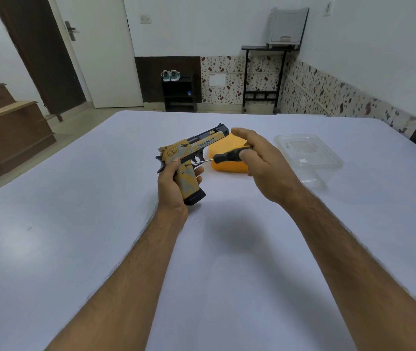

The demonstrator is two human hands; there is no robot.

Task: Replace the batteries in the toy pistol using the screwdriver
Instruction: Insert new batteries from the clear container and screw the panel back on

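Both hands are up over the white table (75,249), and the left hand (174,188) has the toy pistol (189,158) clamped by its grip, thumb pressed on the near side, fingers curled round the front below the trigger guard. The pistol sits tilted, muzzle pointing away and to the right, black magazine base sticking out below the palm. Over on the right hand (260,160), the fingers are pinched around the black handle of the screwdriver (224,157). The thin shaft runs leftward from that handle, and its tip is right on the side of the pistol, just above the grip, beside the left thumb. Behind the right hand's fingers lies an orange lid (229,165), flat on the table, partly hidden by the screwdriver handle. Further right of the right hand sits a clear plastic container (308,158); I cannot tell what is inside it.
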